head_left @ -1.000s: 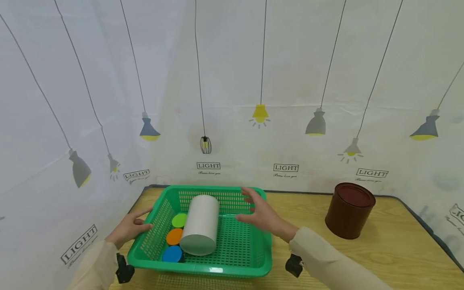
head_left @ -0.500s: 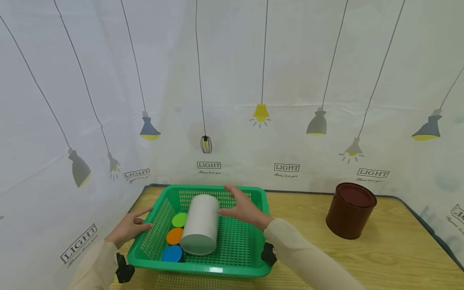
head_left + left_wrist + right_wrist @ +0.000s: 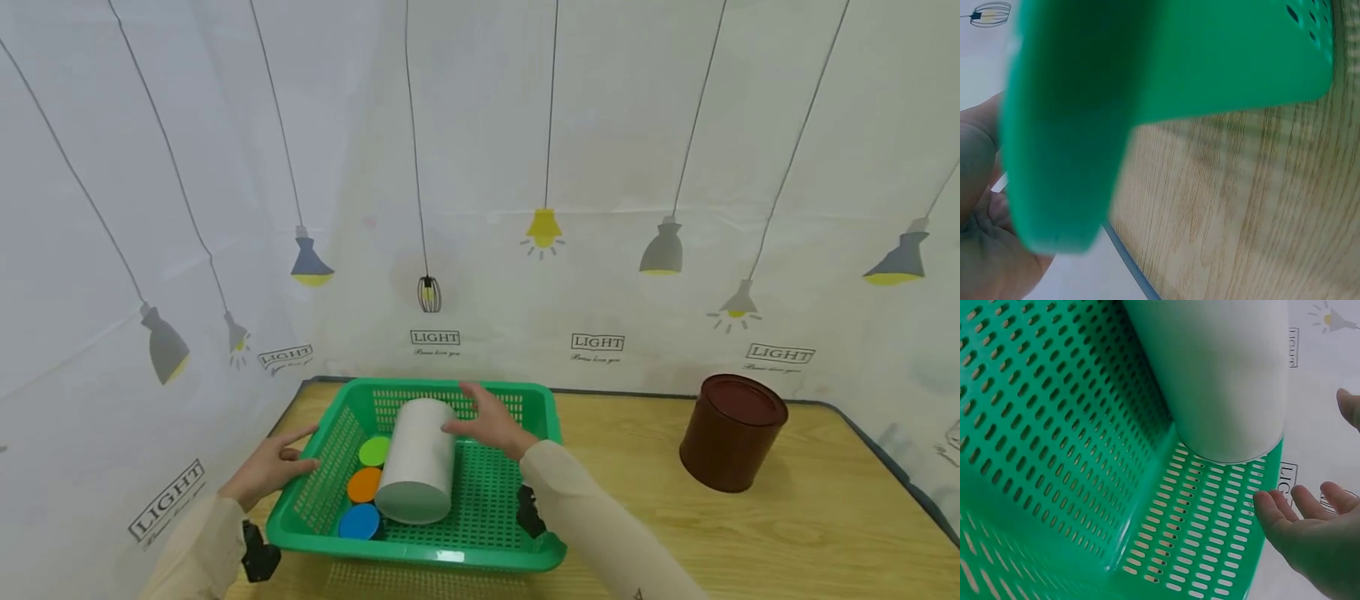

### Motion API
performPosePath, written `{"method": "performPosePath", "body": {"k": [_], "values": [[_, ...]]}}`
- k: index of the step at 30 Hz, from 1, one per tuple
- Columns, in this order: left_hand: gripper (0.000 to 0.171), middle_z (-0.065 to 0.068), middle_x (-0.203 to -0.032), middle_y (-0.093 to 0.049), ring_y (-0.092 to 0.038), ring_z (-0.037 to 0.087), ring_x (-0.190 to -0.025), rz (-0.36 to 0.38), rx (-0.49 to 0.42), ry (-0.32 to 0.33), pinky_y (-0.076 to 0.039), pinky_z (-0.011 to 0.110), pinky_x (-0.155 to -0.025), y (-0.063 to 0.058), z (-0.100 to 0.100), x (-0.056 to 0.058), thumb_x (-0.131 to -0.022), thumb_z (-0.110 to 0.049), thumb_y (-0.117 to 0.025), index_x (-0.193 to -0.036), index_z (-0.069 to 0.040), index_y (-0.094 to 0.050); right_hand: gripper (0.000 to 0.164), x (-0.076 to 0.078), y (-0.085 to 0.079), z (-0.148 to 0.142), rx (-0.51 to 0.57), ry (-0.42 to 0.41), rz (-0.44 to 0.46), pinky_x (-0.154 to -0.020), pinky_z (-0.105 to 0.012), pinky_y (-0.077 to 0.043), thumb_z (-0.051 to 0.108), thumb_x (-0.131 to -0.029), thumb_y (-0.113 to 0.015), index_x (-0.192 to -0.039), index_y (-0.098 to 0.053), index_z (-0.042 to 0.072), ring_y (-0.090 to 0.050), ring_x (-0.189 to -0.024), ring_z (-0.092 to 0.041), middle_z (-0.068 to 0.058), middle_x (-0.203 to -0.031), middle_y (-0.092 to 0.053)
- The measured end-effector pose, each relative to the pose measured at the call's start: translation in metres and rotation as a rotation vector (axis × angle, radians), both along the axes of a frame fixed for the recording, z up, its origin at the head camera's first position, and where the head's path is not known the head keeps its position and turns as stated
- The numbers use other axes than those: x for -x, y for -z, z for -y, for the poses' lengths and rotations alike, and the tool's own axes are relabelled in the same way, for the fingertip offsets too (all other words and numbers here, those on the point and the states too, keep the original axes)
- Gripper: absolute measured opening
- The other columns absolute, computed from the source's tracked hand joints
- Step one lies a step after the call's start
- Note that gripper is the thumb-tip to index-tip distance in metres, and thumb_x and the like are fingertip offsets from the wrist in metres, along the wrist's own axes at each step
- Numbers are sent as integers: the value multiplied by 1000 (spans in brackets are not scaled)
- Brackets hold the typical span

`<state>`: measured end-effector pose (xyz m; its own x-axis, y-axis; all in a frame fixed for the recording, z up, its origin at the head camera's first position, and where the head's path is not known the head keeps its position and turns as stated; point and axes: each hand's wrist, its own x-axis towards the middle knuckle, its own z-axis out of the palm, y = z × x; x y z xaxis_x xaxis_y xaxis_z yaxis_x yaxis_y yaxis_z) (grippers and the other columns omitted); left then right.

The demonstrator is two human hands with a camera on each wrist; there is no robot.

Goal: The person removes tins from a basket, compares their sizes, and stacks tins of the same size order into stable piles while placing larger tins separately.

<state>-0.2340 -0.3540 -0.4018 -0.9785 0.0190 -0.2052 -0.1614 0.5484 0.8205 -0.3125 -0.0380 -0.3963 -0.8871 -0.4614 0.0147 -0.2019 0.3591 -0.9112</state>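
A white cylinder [image 3: 418,458] lies on its side in the green basket [image 3: 450,552], its flat end toward me. To its left sit a lime-green disc [image 3: 373,451], an orange disc [image 3: 364,485] and a blue one with a short side wall. My left hand [image 3: 270,468] rests at the basket's left rim, thumb and index finger extended over it; in the left wrist view the rim hides much of that hand. Over the basket, my right hand [image 3: 491,423] has its fingers spread, the thumb tip close by the cylinder's upper right side. Nothing is between its fingers.
On the right of the wooden table [image 3: 630,517] stands a dark brown can [image 3: 733,433] with its lid on. A pale sheet [image 3: 480,167] printed with lamps hangs around the table's back and sides.
My right hand has moved left over the basket, from its right part to the cylinder's side. The left hand stays at the rim. The view has tilted slightly.
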Motion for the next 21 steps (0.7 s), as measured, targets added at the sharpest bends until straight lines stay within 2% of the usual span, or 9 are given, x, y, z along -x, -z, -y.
{"method": "performPosePath", "body": {"k": [5,13,21], "values": [[65,13,-91,-61,-60,21,-73,-16,-4,12,-51,36,-66,2,0,-1,-85,-9,-59,-139,1,-23,73,0,3,9,-48,-10,-18,-88,-45,-40,30,-77,-69,-135,-33,4,-35,-119,-36,-16,-134,-36],[65,13,-92,-60,-59,21,-74,-45,-17,23,-51,35,-66,5,3,0,-85,-11,-59,-139,-1,-24,69,1,12,25,-50,8,78,-86,-45,-42,24,-77,-69,-133,-36,1,-42,-114,-34,-19,-129,-40],[67,21,-106,-55,-57,22,-86,-63,25,19,-49,38,-71,6,5,0,-83,-18,-62,-139,-4,-27,69,2,19,31,-23,23,110,-82,-44,-45,26,-75,-71,-131,-38,1,-47,-108,-32,-19,-125,-44]]}}
